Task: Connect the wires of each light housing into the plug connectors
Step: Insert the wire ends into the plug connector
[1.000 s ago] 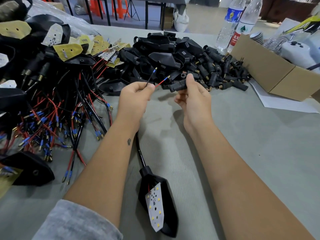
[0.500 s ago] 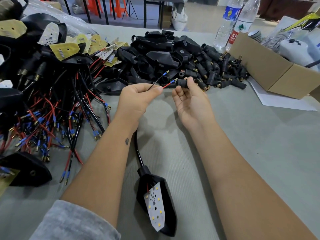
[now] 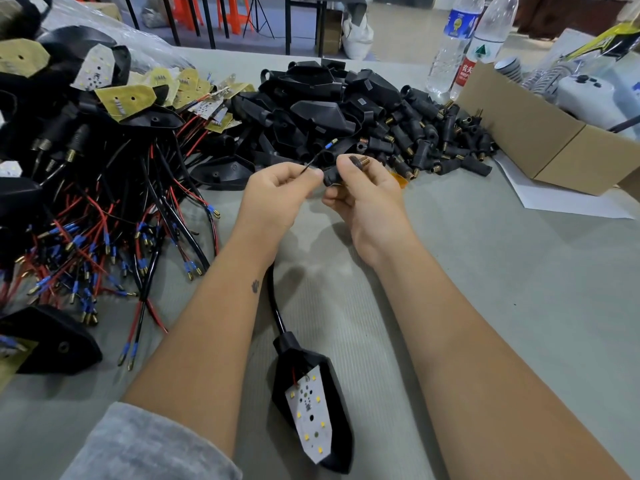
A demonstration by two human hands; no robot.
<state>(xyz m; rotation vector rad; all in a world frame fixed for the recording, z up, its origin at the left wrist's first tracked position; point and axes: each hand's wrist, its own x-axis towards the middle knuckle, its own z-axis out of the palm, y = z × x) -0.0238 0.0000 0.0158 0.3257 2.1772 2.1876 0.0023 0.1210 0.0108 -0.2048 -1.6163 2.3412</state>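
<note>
Head view: my right hand [image 3: 367,195] now grips plug [image 3: 341,171]; left hand [image 3: 277,195] pinches wires [image 3: 313,161]. Red wire apparently seated; black next.

Both forearms reach forward over the table, bare, with a grey sleeve [image 3: 145,445] pushed up on the left one. The left hand [image 3: 277,195] is curled, thumb and forefinger pinching. The right hand [image 3: 367,195] sits just beside it, fingers curled, thumb up top. The two hands nearly touch at the fingertips.

Grey fleece sleeve [image 3: 152,445]; small tattoo [image 3: 255,286] on forearm.
</note>
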